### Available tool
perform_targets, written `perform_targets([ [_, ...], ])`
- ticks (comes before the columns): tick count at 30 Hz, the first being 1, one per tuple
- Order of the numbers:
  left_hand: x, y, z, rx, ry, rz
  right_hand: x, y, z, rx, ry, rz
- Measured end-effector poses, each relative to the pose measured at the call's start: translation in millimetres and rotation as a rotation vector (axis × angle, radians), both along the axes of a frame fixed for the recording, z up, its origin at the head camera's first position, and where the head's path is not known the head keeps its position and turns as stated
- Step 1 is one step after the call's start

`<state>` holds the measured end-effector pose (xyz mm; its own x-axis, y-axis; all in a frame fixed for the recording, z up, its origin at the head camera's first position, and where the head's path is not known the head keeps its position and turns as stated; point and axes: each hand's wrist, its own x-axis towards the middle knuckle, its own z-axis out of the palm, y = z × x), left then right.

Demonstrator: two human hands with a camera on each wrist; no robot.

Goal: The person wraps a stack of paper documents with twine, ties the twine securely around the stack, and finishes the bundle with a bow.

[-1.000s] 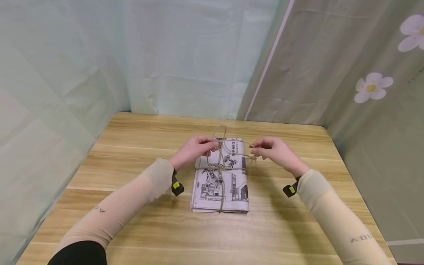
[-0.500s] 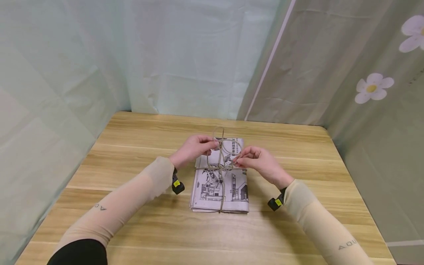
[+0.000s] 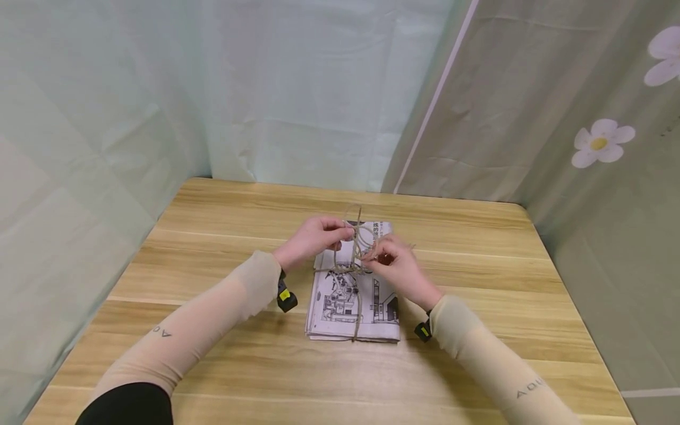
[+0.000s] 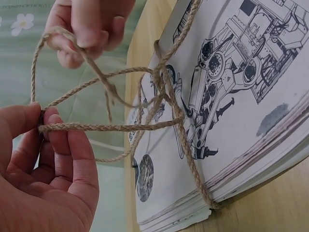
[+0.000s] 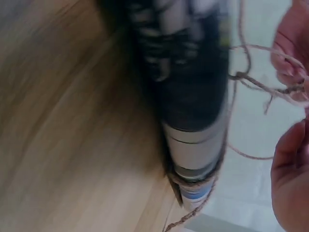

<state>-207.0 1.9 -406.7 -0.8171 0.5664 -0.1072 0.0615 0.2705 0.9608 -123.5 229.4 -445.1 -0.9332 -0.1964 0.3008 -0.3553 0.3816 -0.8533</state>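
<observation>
A folded newspaper bundle (image 3: 332,316) lies on the table, tied crosswise with brown jute twine (image 4: 106,127). Over the bundle's far half, my left hand (image 3: 314,237) pinches a loop of the twine between thumb and fingers. My right hand (image 3: 402,270), just right of it and a little nearer, pinches a twine strand close above the paper. In the left wrist view, strands run from the left fingers to a knot (image 4: 161,82) on top of the bundle. The right wrist view shows the bundle's folded edge (image 5: 193,145), with the right fingertips partly cut off.
The wooden table (image 3: 223,366) extends on all sides of the bundle. Pale green curtains (image 3: 319,94) hang behind and at the left; a greyer one with white flowers (image 3: 602,143) hangs at the right. Black wrist cameras (image 3: 287,300) sit on both wrists.
My right hand has moved left and nearer, from the bundle's right edge to over it, bringing the twine strand toward the knot. My left hand has stayed nearly still, holding its loop.
</observation>
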Motion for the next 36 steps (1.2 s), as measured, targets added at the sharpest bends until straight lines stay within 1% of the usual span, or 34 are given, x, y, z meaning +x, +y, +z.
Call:
perform_targets([
  [3, 0.9, 1.2, -0.7, 0.008, 0.011, -0.010, -2.8, -3.5, -3.9, 0.156, 0.038, -0.050],
  [6, 1.6, 1.6, -2.6, 0.006, 0.021, -0.018, -6.1, -6.4, -6.7, 0.259, 0.015, -0.096],
  [9, 2.6, 1.3, -4.4, -0.003, 0.024, -0.021, -7.7, -6.1, -9.8, 0.279, -0.035, -0.121],
  [12, 3.6, 1.0, -5.2, -0.010, 0.020, -0.023, -7.2, -1.8, -12.0, 0.265, -0.071, -0.108],
  [15, 4.2, 0.4, -5.9, -0.010, 0.016, -0.025, -5.1, 5.7, -12.7, 0.264, -0.085, -0.094],
  [17, 3.9, -0.7, -6.6, -0.017, 0.018, -0.029, -3.8, 10.7, -11.1, 0.265, -0.092, -0.099],
  [20, 3.3, -3.1, -7.2, -0.024, 0.017, -0.030, -5.7, 17.3, -8.6, 0.276, -0.093, -0.115],
  [22, 2.7, -4.9, -7.5, -0.033, 0.022, -0.032, -9.9, 19.3, -6.0, 0.301, -0.084, -0.101],
  [28, 2.2, -7.2, -8.1, -0.038, 0.012, -0.029, -27.2, 13.9, -1.7, 0.470, -0.081, 0.064],
  [30, 3.0, -6.5, -8.2, -0.039, 0.003, -0.029, -31.7, 11.2, -2.6, 0.516, -0.089, 0.098],
  [34, 5.3, -4.5, -8.5, -0.034, -0.009, -0.025, -35.6, 10.6, -5.7, 0.559, -0.093, 0.104],
  [36, 6.0, -4.3, -9.1, -0.023, -0.018, -0.021, -34.4, 13.2, -5.3, 0.571, -0.071, 0.088],
])
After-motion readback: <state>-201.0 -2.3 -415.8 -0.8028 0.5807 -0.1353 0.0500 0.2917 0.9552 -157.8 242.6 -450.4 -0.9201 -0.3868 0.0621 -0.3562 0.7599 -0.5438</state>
